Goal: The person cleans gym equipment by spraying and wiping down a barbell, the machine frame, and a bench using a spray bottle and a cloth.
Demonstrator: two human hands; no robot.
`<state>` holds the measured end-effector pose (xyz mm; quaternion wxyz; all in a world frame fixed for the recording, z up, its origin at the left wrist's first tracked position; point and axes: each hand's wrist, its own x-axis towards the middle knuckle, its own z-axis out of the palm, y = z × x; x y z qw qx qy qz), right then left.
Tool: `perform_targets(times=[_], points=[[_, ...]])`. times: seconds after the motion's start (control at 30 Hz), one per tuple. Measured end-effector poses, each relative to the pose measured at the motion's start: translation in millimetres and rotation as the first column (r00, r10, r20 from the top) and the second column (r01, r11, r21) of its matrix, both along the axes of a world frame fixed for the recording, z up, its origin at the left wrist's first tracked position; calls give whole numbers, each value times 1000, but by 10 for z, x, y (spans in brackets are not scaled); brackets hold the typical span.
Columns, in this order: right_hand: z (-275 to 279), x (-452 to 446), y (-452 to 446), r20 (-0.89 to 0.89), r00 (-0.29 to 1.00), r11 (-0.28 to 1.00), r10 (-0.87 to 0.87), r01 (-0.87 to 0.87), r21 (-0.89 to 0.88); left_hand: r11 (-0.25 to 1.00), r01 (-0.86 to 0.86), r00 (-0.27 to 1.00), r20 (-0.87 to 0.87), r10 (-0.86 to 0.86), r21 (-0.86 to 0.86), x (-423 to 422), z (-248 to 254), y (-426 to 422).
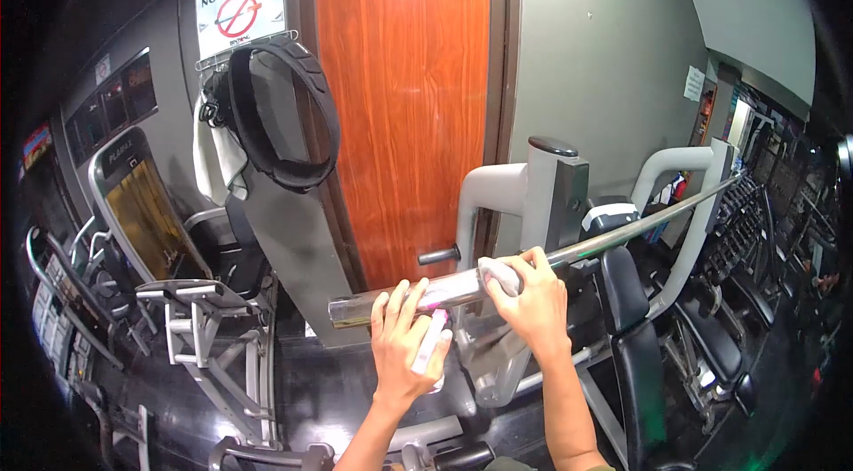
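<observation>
A barbell (635, 229) lies across the grey rack uprights, and its shiny thick sleeve (351, 308) points to the left. My left hand (404, 351) is at that sleeve, its fingers over the near side of the metal. Held in its palm is a slim pink-and-white bottle (431, 345), partly covered by the fingers, so its exact kind is unclear. My right hand (539, 302) grips a crumpled whitish cloth (500, 275) and presses it on the sleeve's inner end.
Behind the bar stands a reddish wooden door (404, 107). A black lifting belt (284, 173) and a white towel (216, 155) hang on the left wall under a no-smoking sign (238, 13). A padded black bench (638, 373) is at the right, weight machines (209, 320) at the left.
</observation>
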<state>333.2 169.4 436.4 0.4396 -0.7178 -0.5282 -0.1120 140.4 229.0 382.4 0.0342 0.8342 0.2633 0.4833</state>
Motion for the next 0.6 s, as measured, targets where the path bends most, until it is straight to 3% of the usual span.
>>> perform_targets(times=[0.13, 0.2, 0.27, 0.37, 0.47, 0.6], points=[[72, -157, 133, 100, 988, 993, 117, -113, -45, 1000, -3, 1000, 2, 3, -3, 15, -25, -37], [58, -303, 209, 127, 942, 950, 312, -314, -5, 1000, -15, 1000, -7, 15, -13, 9, -85, -45], [76, -362, 201, 78, 934, 937, 348, -348, -18, 1000, -14, 1000, -9, 13, -21, -9, -112, -61], [93, -194, 94, 51, 958, 960, 281, -281, -15, 999, 9, 1000, -2, -9, -31, -26, -102, -70], [109, 36, -48, 36, 999, 997, -12, 14, -73, 999, 17, 1000, 6, -16, -41, -26, -110, -61], [124, -1, 7, 102, 995, 992, -23, 35, -122, 1000, -14, 1000, 13, 14, -28, -2, -15, -106]])
